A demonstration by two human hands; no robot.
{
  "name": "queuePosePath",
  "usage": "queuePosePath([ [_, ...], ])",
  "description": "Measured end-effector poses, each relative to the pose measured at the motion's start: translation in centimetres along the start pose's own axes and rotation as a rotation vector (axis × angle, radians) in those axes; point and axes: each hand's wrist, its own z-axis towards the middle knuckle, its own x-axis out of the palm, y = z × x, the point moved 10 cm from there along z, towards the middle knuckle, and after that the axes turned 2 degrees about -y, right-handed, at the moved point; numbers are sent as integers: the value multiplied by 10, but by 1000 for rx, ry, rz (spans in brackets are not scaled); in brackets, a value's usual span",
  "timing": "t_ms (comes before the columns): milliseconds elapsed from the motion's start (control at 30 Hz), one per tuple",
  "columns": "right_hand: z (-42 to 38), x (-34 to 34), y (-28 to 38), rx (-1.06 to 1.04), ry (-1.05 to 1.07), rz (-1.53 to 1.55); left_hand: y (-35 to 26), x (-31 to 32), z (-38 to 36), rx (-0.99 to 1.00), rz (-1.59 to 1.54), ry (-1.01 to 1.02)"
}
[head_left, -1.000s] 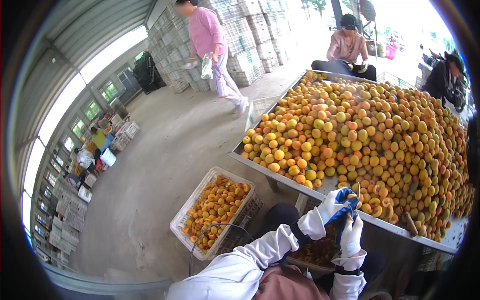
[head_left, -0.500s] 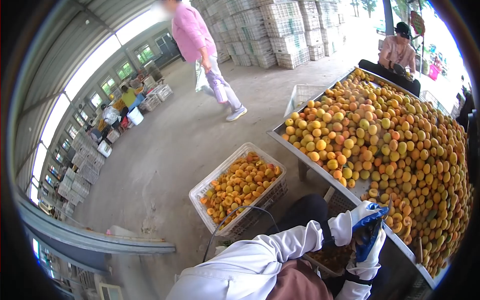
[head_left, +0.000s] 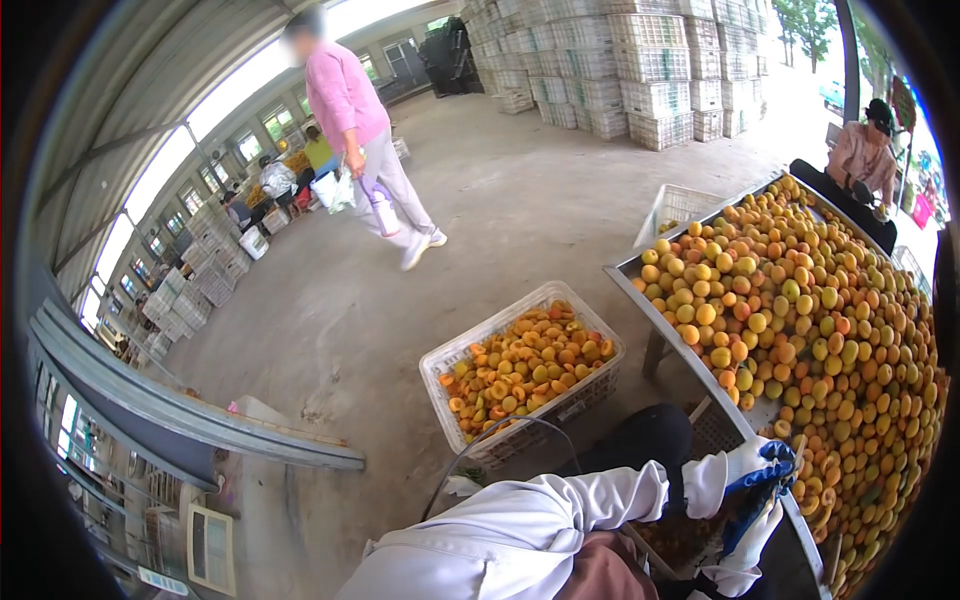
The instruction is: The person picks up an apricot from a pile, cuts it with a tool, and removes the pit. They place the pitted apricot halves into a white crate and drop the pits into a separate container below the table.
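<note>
Both my hands wear white gloves with blue palms and meet at the near edge of the metal table. My left hand (head_left: 757, 464) is the upper one, its fingers curled inward. Just below it, my right hand (head_left: 752, 530) is closed too, its fingers partly hidden. A thin, narrow tool (head_left: 797, 456) sticks up beside the left fingertips; what else the hands hold I cannot tell. Whole apricots (head_left: 800, 310) cover the table, and several split ones (head_left: 820, 480) lie right by my hands. A thin brown stick (head_left: 834, 562) stands at the table edge.
A white crate (head_left: 437, 385) of halved apricots (head_left: 530, 365) sits on the floor to my left. Another crate (head_left: 680, 207) stands beyond the table's corner (head_left: 612, 270). One person (head_left: 350, 110) walks past; another (head_left: 862, 165) sits at the far side. Crate stacks (head_left: 655, 80) rise behind.
The view has swung left, so the table and crate appear further right. The person in pink has walked left across the floor. My hands stay together at the table edge, the left fingers slightly shifted.
</note>
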Motion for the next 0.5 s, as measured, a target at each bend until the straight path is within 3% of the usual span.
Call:
queuePosePath([
  [33,-1,11,1,40,75,61,2,-4,0,8,-46,-50],
  [167,-8,34,11,-48,-40,126,15,-11,4,29,-190,-153],
  [200,-9,26,12,-31,-119,16,21,-15,4,-6,-199,-193],
  [233,-15,40,31,-49,-64,-56,22,-22,6,60,-66,-262],
  [300,-18,35,40,-130,-111,-483,33,-31,6,7,89,-245],
  [367,-18,32,38,-140,-136,-504,25,-31,2,-19,392,-288],
  [400,-17,33,36,-154,-156,-528,7,-30,0,159,703,-320],
  [433,-18,30,33,-200,-216,-362,0,-23,-3,105,701,-276],
  [500,0,5,13,-210,-138,-498,-1,-20,-4,56,711,-278],
])
